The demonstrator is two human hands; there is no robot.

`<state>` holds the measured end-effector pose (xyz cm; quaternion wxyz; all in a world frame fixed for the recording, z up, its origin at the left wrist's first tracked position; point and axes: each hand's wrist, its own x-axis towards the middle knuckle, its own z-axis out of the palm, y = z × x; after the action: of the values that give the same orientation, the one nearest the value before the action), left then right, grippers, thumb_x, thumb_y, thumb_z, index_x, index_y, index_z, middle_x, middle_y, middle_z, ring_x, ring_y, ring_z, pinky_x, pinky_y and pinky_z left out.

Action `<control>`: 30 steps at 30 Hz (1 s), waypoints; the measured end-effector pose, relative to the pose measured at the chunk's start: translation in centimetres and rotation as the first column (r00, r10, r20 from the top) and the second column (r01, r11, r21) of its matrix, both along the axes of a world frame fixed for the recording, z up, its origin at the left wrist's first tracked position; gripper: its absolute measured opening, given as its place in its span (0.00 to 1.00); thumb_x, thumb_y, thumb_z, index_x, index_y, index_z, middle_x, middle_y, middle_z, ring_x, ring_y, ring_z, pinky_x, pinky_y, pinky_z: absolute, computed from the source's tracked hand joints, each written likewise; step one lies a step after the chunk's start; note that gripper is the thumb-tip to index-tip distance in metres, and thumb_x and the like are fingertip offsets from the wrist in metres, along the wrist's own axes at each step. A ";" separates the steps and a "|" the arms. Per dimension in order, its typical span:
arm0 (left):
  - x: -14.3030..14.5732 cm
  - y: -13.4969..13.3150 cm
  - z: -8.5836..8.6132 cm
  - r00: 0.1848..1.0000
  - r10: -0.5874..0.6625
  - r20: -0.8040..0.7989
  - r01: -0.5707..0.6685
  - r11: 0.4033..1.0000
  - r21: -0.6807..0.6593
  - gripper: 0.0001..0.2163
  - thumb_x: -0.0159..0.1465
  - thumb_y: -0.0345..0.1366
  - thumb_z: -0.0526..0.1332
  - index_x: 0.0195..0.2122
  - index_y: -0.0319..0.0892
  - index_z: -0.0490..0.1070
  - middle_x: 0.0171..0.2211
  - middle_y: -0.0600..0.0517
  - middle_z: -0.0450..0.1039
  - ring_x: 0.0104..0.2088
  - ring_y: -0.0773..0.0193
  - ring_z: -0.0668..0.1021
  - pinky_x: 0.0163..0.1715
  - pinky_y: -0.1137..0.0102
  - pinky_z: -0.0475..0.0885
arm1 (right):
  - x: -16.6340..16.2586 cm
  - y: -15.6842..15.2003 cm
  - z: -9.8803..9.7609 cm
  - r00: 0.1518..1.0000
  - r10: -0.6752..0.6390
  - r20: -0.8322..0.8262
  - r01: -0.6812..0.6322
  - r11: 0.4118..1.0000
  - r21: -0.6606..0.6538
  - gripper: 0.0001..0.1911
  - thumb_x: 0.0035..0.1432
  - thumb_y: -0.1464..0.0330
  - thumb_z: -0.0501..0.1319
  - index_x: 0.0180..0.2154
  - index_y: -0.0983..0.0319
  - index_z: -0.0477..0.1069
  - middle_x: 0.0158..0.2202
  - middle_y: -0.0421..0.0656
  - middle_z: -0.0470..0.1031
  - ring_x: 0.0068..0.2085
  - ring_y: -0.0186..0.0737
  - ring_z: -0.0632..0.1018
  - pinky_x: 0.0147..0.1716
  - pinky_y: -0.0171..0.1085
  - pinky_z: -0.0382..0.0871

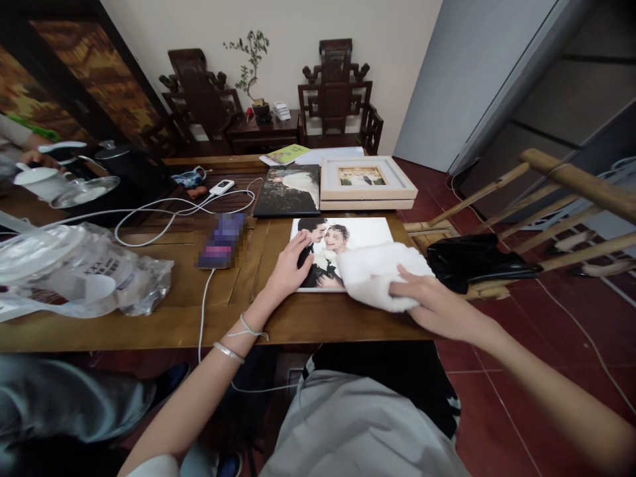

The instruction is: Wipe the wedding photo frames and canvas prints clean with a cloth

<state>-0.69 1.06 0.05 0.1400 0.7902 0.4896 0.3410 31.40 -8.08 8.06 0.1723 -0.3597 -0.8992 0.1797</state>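
Note:
A photo panel (325, 265) printed with a couple's wedding portrait lies flat near the table's front edge. On its left side rests my left hand (291, 264), fingers stretched out over the picture. My right hand (420, 291) grips a white fluffy cloth (380, 268), which covers the panel's lower right part. Behind the panel lie a dark photo album (289, 192) and a pale wooden picture frame (368, 199) with a small photo in its mount.
Left of the panel, a phone (222, 242) is plugged into a white cable. Farther left are a clear plastic bag (114, 271) and a black kettle (126, 165). Another person's hand (37, 159) is by a white teapot (42, 180). A bamboo chair (477, 199) holds a black bag (477, 262).

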 end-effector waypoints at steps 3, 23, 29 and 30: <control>0.0 0.1 0.0 1.000 0.007 -0.002 -0.007 1.000 0.006 0.20 0.70 0.39 0.57 0.62 0.40 0.72 0.69 0.41 0.65 0.71 0.51 0.67 0.71 0.50 0.60 | -0.9 5.1 0.0 1.000 -0.013 -0.023 0.013 0.999 0.034 0.20 0.43 0.77 0.51 0.37 0.58 0.73 0.29 0.41 0.75 0.37 0.48 0.78 0.51 0.47 0.70; 0.2 0.2 -0.3 1.000 0.004 0.023 -0.004 1.000 -0.008 0.21 0.71 0.38 0.57 0.62 0.36 0.70 0.69 0.38 0.64 0.71 0.50 0.65 0.72 0.51 0.59 | -2.6 -1.6 0.2 0.992 0.092 0.082 -0.091 0.996 -0.006 0.32 0.43 0.83 0.50 0.48 0.56 0.74 0.56 0.48 0.78 0.60 0.51 0.76 0.68 0.57 0.55; 0.1 0.3 -0.3 1.000 -0.006 0.019 0.006 1.000 -0.006 0.23 0.72 0.38 0.54 0.65 0.35 0.68 0.69 0.37 0.63 0.71 0.51 0.65 0.72 0.50 0.58 | -3.6 1.2 0.1 0.985 0.103 0.140 -0.108 0.994 0.025 0.30 0.46 0.83 0.50 0.48 0.60 0.74 0.48 0.50 0.80 0.50 0.51 0.80 0.63 0.56 0.62; 0.1 0.3 -0.3 1.000 -0.007 0.019 0.007 1.000 -0.009 0.22 0.72 0.38 0.53 0.64 0.34 0.69 0.69 0.37 0.63 0.71 0.51 0.65 0.72 0.50 0.58 | -4.0 2.6 0.2 0.986 0.083 0.144 -0.088 0.996 0.032 0.28 0.47 0.83 0.50 0.47 0.60 0.74 0.43 0.49 0.80 0.46 0.50 0.80 0.60 0.53 0.64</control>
<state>-0.61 1.33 -0.27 0.1493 0.7881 0.4868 0.3458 27.40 -5.47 8.24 0.1066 -0.3293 -0.9271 0.1437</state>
